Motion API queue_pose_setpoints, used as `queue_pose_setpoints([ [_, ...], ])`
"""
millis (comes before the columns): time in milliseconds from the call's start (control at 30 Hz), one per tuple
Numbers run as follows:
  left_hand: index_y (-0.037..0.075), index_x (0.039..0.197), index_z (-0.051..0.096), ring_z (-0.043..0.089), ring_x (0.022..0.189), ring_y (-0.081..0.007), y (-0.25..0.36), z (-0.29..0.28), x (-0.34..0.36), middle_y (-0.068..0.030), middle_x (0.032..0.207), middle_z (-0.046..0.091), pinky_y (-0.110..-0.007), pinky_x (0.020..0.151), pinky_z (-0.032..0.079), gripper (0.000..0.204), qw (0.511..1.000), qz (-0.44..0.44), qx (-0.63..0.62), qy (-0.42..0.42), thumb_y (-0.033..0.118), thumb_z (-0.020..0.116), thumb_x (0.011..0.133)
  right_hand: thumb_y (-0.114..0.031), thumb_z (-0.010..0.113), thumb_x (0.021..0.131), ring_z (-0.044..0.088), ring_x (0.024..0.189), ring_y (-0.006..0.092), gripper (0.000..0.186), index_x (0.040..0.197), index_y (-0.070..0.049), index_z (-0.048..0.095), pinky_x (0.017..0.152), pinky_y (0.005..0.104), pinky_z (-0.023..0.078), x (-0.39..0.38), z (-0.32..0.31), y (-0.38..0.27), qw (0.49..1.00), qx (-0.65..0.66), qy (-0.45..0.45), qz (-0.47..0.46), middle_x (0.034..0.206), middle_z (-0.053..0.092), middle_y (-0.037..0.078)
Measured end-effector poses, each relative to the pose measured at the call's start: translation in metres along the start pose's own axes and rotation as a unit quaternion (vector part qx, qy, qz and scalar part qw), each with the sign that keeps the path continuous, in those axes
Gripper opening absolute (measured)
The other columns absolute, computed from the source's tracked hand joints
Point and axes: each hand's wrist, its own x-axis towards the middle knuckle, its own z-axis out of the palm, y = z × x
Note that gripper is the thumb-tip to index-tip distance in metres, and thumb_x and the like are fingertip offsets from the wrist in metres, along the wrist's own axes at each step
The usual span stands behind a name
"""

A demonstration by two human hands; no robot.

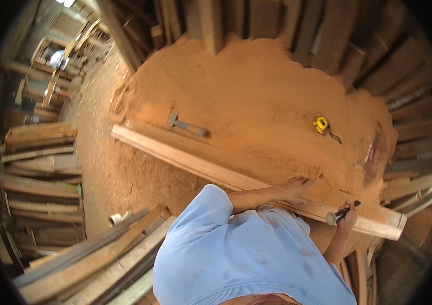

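Note:
A long planed wooden beam lies slantwise in front of me, from the far left to the near right, over a bed of sawdust. My left hand rests on or just over the beam, fingers stretched out and holding nothing. Farther right, near the beam's right end, my right hand is closed around a chisel. Its round handle end sticks out to the left and its dark blade points up and to the right. Past the beam, a hammer lies on the sawdust at the left.
A yellow tape measure with a dark strap lies on the sawdust at the right. Beyond it is a reddish slender object, too blurred to name. Planks are stacked left, more boards lie near left, and timbers line the back.

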Motion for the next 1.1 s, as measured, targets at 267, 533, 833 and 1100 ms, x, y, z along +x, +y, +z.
queue_pose_setpoints([
  [267,0.025,0.15,0.053,0.037,0.144,-0.047,0.019,-0.132,-0.119,-0.0273,0.161,0.034,-0.056,0.117,0.036,0.089,0.961,0.134,0.108,0.215,0.017,0.088,0.069,-0.027,0.055,0.108,0.067,0.093,0.0184,0.03,0.125,-0.005,0.064,0.081,0.0361,0.057,-0.043,0.236,0.17,0.882,-0.158,-0.439,0.062,0.107,0.067,0.003],
  [533,0.014,0.121,0.067,0.063,0.121,-0.0243,-0.06,-0.199,-0.277,-0.0109,0.122,0.07,-0.042,0.103,0.049,0.045,0.868,0.038,-0.106,0.485,0.005,0.083,0.08,-0.025,0.059,0.102,0.07,0.096,0.0254,0.033,0.121,0.0,0.07,0.086,0.0369,0.056,-0.183,0.373,0.275,0.678,-0.432,-0.593,-0.041,0.106,0.073,0.011],
  [833,0.008,0.111,0.06,0.067,0.086,-0.0113,-0.081,-0.231,-0.403,-0.0006,0.092,0.066,-0.03,0.074,0.057,0.017,0.649,-0.138,-0.095,0.742,0.007,0.07,0.098,-0.025,0.065,0.097,0.071,0.103,0.0393,0.037,0.12,0.004,0.07,0.088,0.047,0.053,-0.214,0.385,0.329,0.391,-0.665,-0.595,-0.224,0.107,0.072,0.029],
  [1100,0.007,0.106,0.053,0.063,0.065,-0.009,-0.149,-0.289,-0.497,-0.0005,0.077,0.061,-0.026,0.059,0.054,0.019,0.556,-0.045,-0.172,0.812,0.006,0.07,0.097,-0.026,0.063,0.099,0.07,0.11,0.0411,0.038,0.121,0.004,0.072,0.095,0.0473,0.054,-0.219,0.437,0.36,0.365,-0.702,-0.586,-0.173,0.116,0.073,0.027],
])
